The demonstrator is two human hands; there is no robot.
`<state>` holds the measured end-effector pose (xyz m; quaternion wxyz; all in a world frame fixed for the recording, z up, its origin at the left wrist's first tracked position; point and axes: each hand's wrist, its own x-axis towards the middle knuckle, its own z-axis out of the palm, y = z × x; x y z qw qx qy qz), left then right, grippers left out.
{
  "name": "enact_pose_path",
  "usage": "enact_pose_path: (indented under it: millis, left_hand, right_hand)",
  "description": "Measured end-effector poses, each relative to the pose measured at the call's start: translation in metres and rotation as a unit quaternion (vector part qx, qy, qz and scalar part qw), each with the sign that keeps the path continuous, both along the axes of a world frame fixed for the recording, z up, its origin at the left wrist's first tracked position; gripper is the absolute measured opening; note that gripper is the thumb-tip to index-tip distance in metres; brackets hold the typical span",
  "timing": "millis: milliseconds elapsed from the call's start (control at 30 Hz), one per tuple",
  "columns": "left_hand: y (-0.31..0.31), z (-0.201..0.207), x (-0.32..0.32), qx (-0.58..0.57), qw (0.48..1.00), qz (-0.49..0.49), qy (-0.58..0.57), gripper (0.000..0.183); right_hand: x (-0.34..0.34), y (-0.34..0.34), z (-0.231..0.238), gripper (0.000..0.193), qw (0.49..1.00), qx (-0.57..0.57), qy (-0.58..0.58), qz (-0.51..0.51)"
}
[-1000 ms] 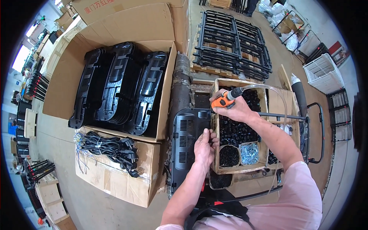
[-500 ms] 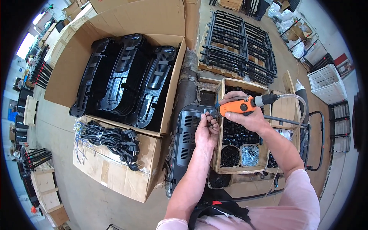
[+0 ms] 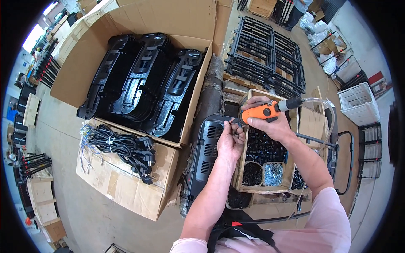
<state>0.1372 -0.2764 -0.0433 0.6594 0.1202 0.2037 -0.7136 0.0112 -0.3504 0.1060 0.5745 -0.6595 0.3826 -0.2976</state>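
My right hand (image 3: 272,126) is wrapped round an orange air screwdriver (image 3: 257,113), held sideways with its tip toward the left. A clear hose (image 3: 327,102) runs from its back end. Close to the tip, my left hand (image 3: 231,141) is closed, thumb and fingertips pinched together; what they hold is too small to make out. Beneath the left hand lies a long black plastic cover (image 3: 204,162) with slotted vents and rounded ends. Just right of it stands a wooden parts box (image 3: 242,168) with black fittings (image 3: 261,147), small black screws (image 3: 252,173) and silver screws (image 3: 273,173).
An open cardboard box (image 3: 192,95) at left holds stacked black covers (image 3: 141,76). Bundled black power cords (image 3: 122,145) lie on a carton (image 3: 126,189) in front of it. Black metal frames (image 3: 265,55) are piled on a pallet beyond. A white crate (image 3: 358,99) stands far right.
The whole view has shifted slightly. The screwdriver stays in my right hand, its tip still near my left fingertips. My left hand remains pinched over the cover.
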Motion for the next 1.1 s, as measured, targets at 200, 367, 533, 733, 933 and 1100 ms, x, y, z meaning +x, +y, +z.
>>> enact_pose_path:
  millis: [200,367,533,733,933,1100]
  left_hand:
    - [0.015,0.017,-0.016,0.028,0.985,-0.086,-0.147,0.038]
    - [0.049,0.016,-0.019,0.038,0.972,-0.105,-0.207,0.036]
    - [0.061,0.006,-0.018,0.073,0.976,-0.088,-0.188,0.03]
    - [0.063,0.015,-0.01,0.117,0.976,-0.044,-0.177,0.025]
    - [0.063,0.012,0.001,0.13,0.976,-0.04,-0.167,0.026]
    - [0.06,0.016,0.003,0.146,0.973,-0.053,-0.17,0.026]
  right_hand:
    - [0.015,-0.019,-0.013,0.055,0.999,-0.041,0.014,-0.016]
    - [0.028,-0.027,-0.022,0.056,0.999,-0.033,0.036,-0.006]
    - [0.04,-0.029,-0.033,0.041,0.998,-0.052,0.043,0.012]
    - [0.044,-0.029,-0.032,0.029,0.993,-0.059,0.1,0.029]
    - [0.043,-0.029,-0.035,0.032,0.994,-0.061,0.087,0.026]
    - [0.04,-0.03,-0.039,0.033,0.994,-0.069,0.075,0.027]
